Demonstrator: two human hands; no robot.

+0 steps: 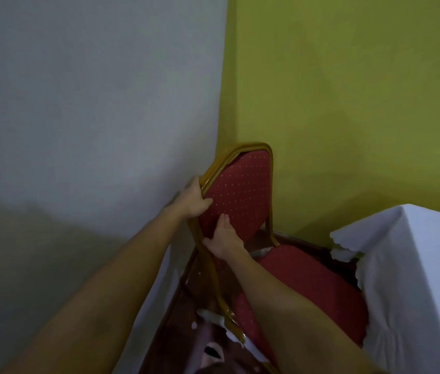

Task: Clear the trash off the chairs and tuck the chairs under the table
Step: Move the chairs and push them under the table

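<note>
A chair (243,195) with a gold frame and red dotted padding stands in the room's corner, its seat (313,279) partly under the table (423,265), which is draped in a white cloth. My left hand (196,201) grips the left edge of the chair's backrest. Lower down, my right hand (223,240) holds the same edge of the frame, fingers lying on the padding. White scraps of trash (213,318) lie on the floor beside the chair's leg.
A grey wall is close on the left and a green wall stands behind the chair. The dark red floor (175,333) shows at the bottom, with little room between the left wall and the chair.
</note>
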